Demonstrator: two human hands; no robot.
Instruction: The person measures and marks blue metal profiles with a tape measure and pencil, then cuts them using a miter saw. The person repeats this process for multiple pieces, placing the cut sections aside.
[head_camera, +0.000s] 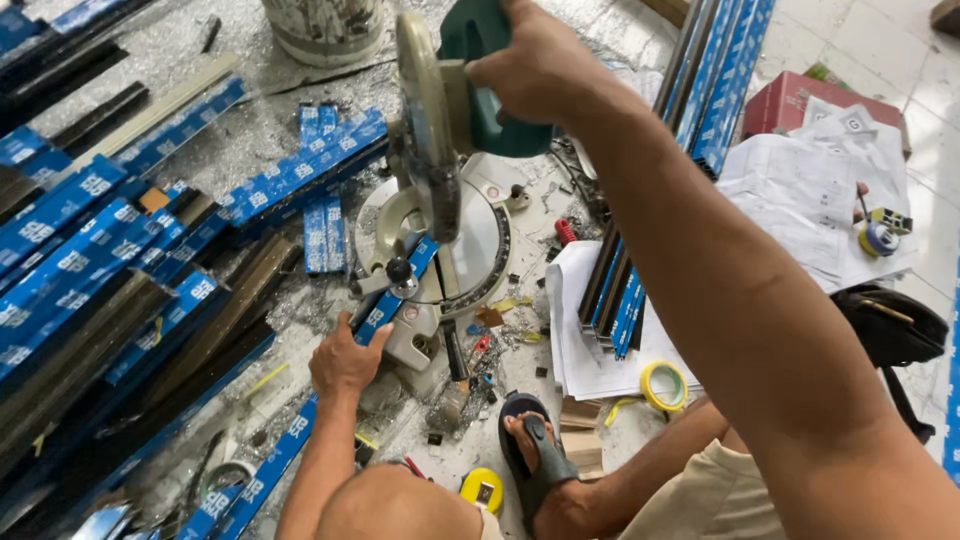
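Observation:
My right hand (535, 65) is shut on the green handle (500, 130) of a mitre saw, my arm reaching in from the lower right. The saw's blade guard (425, 110) is raised above the round turntable (485, 250). A long metal profile wrapped in blue film (385, 305) lies across the saw base. A co-worker's hand (343, 362) presses on that profile just left of the base; the co-worker's head (390, 505) shows at the bottom edge. My left hand is out of sight.
Stacks of blue-filmed and dark profiles (80, 260) fill the left floor, and another bundle (700, 80) runs along the right. Metal chips litter the floor around the saw. Paper sheets (810, 180), a yellow tape roll (664, 384), a black bag (895, 325), a bucket (325, 25) and a sandalled foot (530, 450) lie nearby.

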